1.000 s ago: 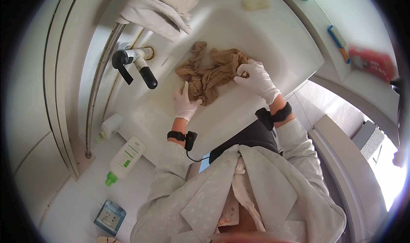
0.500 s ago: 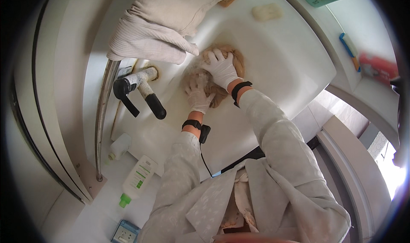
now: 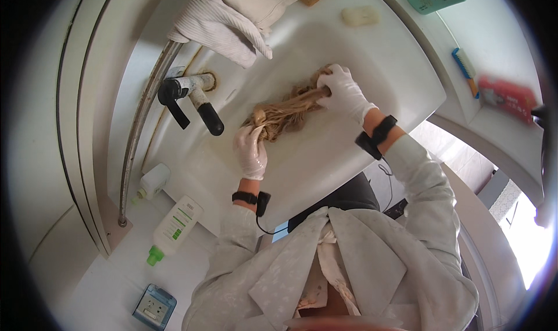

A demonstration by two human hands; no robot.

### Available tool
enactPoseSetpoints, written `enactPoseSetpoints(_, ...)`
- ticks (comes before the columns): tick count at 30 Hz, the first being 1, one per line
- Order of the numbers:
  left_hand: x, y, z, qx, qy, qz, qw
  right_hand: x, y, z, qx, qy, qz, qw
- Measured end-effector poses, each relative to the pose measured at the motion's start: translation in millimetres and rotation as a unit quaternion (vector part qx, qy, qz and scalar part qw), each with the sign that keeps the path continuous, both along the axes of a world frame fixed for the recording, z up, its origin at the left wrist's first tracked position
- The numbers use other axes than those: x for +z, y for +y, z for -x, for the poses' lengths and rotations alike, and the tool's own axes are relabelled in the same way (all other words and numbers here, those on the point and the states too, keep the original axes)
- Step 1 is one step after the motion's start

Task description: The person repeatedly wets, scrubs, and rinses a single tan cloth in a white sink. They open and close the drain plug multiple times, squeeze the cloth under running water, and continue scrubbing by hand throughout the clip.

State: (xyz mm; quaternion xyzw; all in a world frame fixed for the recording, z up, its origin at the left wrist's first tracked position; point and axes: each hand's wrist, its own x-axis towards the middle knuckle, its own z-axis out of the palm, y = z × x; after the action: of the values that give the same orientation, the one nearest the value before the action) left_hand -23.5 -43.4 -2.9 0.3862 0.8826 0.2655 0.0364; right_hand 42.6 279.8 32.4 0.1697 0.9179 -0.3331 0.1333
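A wet, light-brown cloth [image 3: 289, 111] is stretched and bunched lengthwise across the white sink [image 3: 383, 55]. My left hand [image 3: 251, 152], in a thin, wet whitish glove, pinches its near left end. At the far right end my right hand [image 3: 344, 92], gloved the same way, grips the cloth with curled fingers. The folds between them look twisted and stringy, and part of the cloth is hidden beneath my fingers. Cloudy water seems to lie shallow around it.
A faucet [image 3: 200, 101] with black handle and spout juts in at the left. Towels [image 3: 224, 26] hang from a metal rail above it. A soap bar [image 3: 360, 15] rests on the far rim. Bottles [image 3: 177, 223] stand lower left; a comb [image 3: 465, 72] and red package [image 3: 507, 98] lie right.
My hands have moved apart, the right one rightward and the left one nearer to me. The cloth, earlier a pressed-down bundle under both hands, is now drawn out between them.
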Motion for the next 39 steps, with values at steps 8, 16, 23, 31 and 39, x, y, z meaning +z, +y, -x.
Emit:
enactPoseSetpoints(8, -30, 46, -5, 0.028, -0.118, 0.215, 0.969, -10, -59, 14, 0.162, -0.086, -0.131, 0.974)
enactPoseSetpoints(16, -53, 106, 27, 0.036, -0.046, 0.383, 0.922, -86, -65, 75, 0.101, 0.11, -0.261, 0.954)
enactPoseSetpoints(23, -38, 111, 69, 0.068, -0.195, 0.146, 0.968, -53, -38, 100, 0.154, -0.048, -0.168, 0.972)
enactPoseSetpoints(31, -19, -18, 10, 0.089, -0.161, 0.023, 0.983, 1, 21, 14, 0.073, 0.084, 0.046, 0.993)
enactPoseSetpoints(39, -14, -18, -12, 0.231, -0.271, 0.006, 0.934, 15, -16, -27, 0.118, 0.033, -0.041, 0.992)
